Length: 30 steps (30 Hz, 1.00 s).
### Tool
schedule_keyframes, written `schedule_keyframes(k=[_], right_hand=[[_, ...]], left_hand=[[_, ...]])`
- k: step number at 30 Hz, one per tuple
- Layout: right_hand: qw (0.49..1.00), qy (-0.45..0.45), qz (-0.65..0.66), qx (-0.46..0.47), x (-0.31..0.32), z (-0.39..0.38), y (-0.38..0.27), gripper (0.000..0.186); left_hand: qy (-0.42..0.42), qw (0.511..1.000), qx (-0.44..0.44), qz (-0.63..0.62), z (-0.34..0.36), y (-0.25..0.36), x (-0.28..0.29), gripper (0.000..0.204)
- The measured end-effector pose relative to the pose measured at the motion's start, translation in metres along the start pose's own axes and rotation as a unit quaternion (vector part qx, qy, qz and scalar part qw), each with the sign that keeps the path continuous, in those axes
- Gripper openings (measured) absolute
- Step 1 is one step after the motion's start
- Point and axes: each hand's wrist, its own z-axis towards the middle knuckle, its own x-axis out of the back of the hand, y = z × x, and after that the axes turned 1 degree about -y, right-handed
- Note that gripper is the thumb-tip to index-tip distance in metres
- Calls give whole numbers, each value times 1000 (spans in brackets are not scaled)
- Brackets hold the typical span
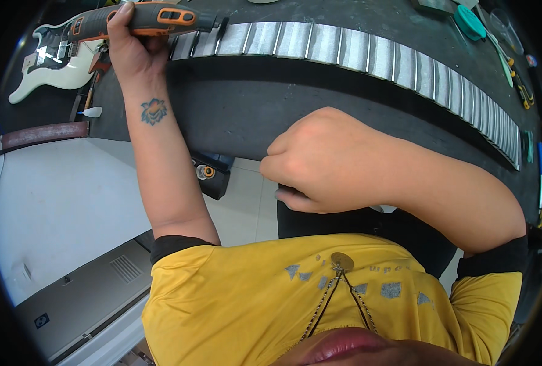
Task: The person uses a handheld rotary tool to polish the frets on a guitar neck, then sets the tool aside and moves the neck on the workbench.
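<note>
Fingers of the left hand were clamped round the rotary tool, one digit crossing over the grey-and-orange body, the others mostly hidden behind or below it; the tool lay inside that grip, roughly level, at the upper left, its dark nose pointing right past the fingers; the nose end hung at the left end of a long silver strip, overlapping it in view; contact between tip and metal could not be told.

Strip was ribbed crosswise, curving in the fisheye view along the dark counter toward the right rim; its left end was just beside the left hand, the rest ran away to the right.

Right hand was in a loose fist, fingers curled together, near the counter's front edge and in front of the body; inside of the palm hidden; it was well apart from the tool, with the strip beyond it.

Around: white guitar body at far left, near the tool's rear end; small white-headed brush left of the left wrist; teal round item at upper right; yellow-and-black pliers near the right rim; white panel at left, below the counter; yellow shirt with a round pendant below.
</note>
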Motion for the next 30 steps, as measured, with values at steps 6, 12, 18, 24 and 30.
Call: schedule_keyframes(k=[6,12,18,24,30], right_hand=[[1000,1,-5,6,0,-1,-1,18],[1000,1,-1,6,-2,-3,0,17],[1000,12,-3,10,-2,-2,1,17],[1000,16,-1,13,-2,-3,0,17],[1000,9,-3,11,-2,-3,1,17]], left_hand=[[-17,1000,1,7,5,0,12,22],[-13,999,-14,-30,-2,0,12,23],[-33,999,4,-23,0,0,14,23],[-74,997,20,-15,-3,10,34,31],[-54,998,-19,-3,-14,8,21,29]])
